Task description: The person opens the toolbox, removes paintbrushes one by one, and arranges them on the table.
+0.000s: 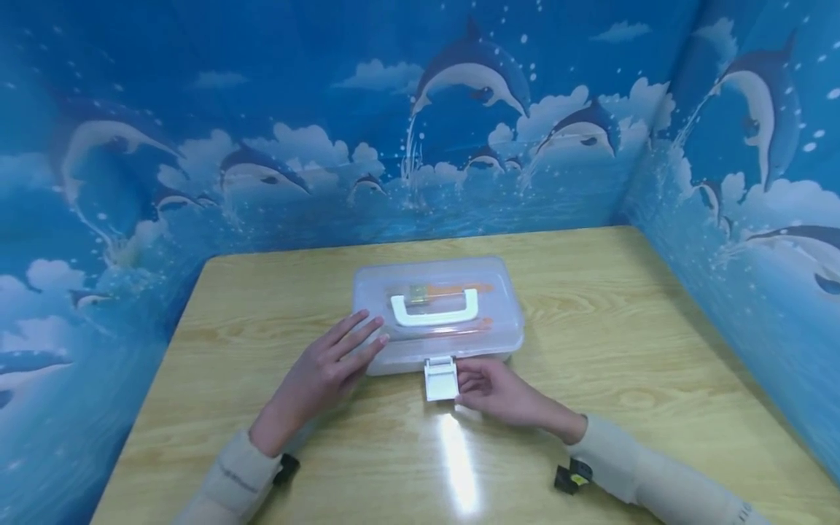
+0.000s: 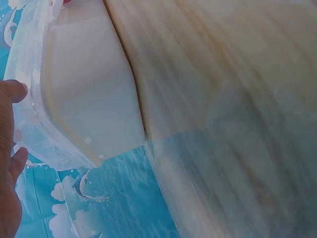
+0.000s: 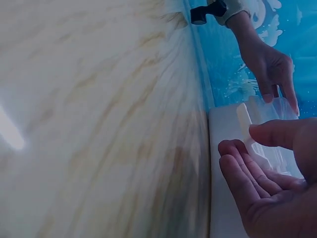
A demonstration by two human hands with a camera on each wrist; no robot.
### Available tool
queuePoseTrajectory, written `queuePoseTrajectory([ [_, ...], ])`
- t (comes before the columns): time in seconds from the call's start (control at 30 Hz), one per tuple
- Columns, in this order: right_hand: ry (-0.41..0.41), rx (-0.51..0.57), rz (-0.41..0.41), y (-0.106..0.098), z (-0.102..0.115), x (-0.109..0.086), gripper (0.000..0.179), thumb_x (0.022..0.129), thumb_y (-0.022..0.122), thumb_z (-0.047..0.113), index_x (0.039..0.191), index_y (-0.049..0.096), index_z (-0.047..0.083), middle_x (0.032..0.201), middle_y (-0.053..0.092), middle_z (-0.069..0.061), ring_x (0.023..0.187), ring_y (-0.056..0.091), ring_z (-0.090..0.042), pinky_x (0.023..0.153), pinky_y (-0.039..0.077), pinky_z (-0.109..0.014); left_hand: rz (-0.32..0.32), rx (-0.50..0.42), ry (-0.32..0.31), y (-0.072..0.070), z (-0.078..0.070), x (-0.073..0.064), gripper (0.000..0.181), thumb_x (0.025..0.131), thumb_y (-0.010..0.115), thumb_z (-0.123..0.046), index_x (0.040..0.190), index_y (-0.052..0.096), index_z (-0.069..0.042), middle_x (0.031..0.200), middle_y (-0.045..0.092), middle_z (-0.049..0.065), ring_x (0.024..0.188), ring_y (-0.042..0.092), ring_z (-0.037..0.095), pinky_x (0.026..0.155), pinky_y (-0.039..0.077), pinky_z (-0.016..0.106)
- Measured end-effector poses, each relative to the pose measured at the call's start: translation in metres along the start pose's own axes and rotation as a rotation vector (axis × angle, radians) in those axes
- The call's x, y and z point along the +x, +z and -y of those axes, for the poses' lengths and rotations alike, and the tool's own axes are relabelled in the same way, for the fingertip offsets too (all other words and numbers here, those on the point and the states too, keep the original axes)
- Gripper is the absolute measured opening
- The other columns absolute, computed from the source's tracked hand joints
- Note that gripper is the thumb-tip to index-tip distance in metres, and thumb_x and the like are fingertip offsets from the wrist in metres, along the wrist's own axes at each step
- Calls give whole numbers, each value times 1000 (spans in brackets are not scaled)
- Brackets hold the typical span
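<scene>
A translucent plastic storage box (image 1: 453, 350) with a white carrying handle (image 1: 436, 319) lies on the table, its lid down. My left hand (image 1: 331, 361) rests with spread fingers on the lid's left front part; in the left wrist view its fingertips (image 2: 20, 91) touch the clear lid. The white latch (image 1: 441, 380) at the box's front is flipped outward. With thumb and fingers my right hand (image 1: 495, 390) holds the latch by its right edge. In the right wrist view, the thumb (image 3: 272, 134) meets the flap while the other fingers are bent below it.
Through the lid show orange-handled items (image 1: 459, 289), one resembling a brush. The wood-grain table (image 1: 262, 313) meets a blue dolphin-printed backdrop (image 1: 315, 189) at the back and sides. Each sleeve carries a small black wrist device (image 1: 572, 475).
</scene>
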State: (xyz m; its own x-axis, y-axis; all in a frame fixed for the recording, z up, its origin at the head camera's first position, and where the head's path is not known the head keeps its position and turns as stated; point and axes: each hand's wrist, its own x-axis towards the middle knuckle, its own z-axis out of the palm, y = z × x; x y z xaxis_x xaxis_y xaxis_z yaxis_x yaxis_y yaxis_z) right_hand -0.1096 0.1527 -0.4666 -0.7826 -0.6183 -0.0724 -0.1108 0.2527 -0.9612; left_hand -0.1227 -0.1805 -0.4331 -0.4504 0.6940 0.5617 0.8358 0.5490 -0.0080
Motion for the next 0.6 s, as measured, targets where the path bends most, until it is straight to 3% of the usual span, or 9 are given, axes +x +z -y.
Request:
queuePoseTrajectory([
  [0.1,-18,-36,-13,1,-1,1,44,88,70,-5,131,58,-9,107,69,-15,101,70,-22,93,61,-27,2,-4,-6,-1,0,1,52,92,71,-10,143,59,-8,150,54,16,139,49,39,116,44,48],
  [0.2,-20,-74,-24,2,-1,1,43,89,70,-5,130,58,-9,108,69,-14,100,70,-22,92,61,-26,0,-1,-5,-1,0,0,61,85,77,-7,143,59,-8,149,55,16,138,49,39,115,46,48],
  [0.6,-11,-157,-15,2,1,-1,40,89,70,-4,128,59,-9,104,70,-12,96,69,-18,87,62,-24,-7,-8,0,2,1,0,62,83,78,-7,142,60,-7,149,56,15,138,50,39,114,46,49],
])
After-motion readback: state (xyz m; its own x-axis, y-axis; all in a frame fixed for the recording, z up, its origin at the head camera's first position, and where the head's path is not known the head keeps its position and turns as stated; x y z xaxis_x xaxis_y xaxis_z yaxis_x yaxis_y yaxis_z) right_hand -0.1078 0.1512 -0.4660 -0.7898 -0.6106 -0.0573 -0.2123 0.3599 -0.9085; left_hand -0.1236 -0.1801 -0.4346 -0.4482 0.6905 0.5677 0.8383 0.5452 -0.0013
